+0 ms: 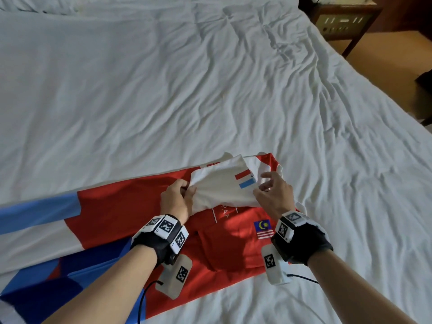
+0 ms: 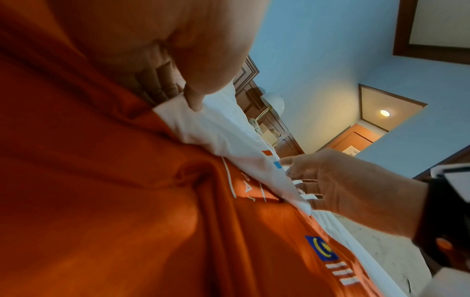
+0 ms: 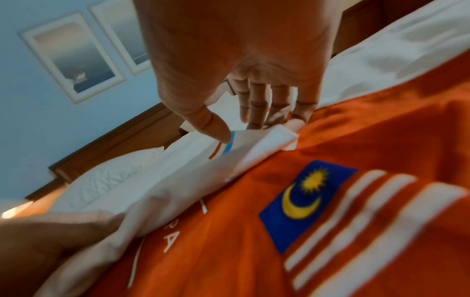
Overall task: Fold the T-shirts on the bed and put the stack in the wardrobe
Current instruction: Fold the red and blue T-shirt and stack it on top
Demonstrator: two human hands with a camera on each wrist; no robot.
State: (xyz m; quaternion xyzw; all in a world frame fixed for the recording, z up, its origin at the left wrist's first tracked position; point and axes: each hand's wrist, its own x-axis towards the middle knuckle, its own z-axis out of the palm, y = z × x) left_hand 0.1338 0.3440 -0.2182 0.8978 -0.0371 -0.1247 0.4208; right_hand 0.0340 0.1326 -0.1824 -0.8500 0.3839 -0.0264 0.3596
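A red T-shirt with blue and white panels lies flat on the white bed, near its front edge. Its white sleeve, marked with a red and a blue stripe, is turned over the red chest. My left hand pinches the sleeve's left end between thumb and curled fingers. My right hand hovers at the cuff end. Its thumb tip touches the blue stripe, and its fingers hang straight just beyond the cuff, their tips hidden. A flag patch shows on the chest.
Wrinkled white sheet covers the bed ahead and to the left. A wooden nightstand stands at the far right corner, with brown floor beside the bed. Pillows and a dark headboard lie at the bed's head.
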